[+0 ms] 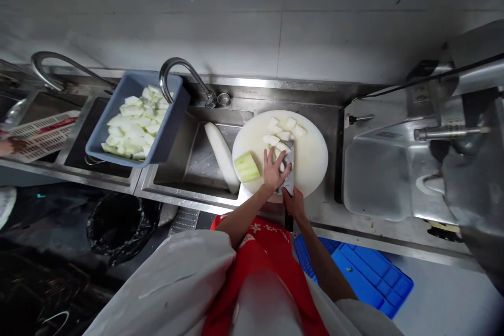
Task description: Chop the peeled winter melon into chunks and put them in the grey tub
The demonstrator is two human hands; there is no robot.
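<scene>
My right hand [294, 202] is wrapped round the dark handle of a cleaver [289, 184], its blade lying over the round white cutting board [313, 168]. Fingers spread, my left hand [272, 170] holds down a pale piece of gourd [282, 167] right beside the blade and partly covers it. Several cut gourd pieces [290, 123] lie on the far part of the board. To the left of my left hand rests a larger light-green gourd chunk [247, 166]. A long whitish peeled gourd [222, 157] leans in the sink, its near end by the board.
A blue-grey tub [92, 149] full of cut gourd stands left, beneath a curved faucet [185, 63]. Another person's hand [11, 145] touches a slatted basket [49, 134] at far left. A metal basin [378, 178] is at right; a black-lined bin [116, 226] stands below left, blue crates [366, 273] below right.
</scene>
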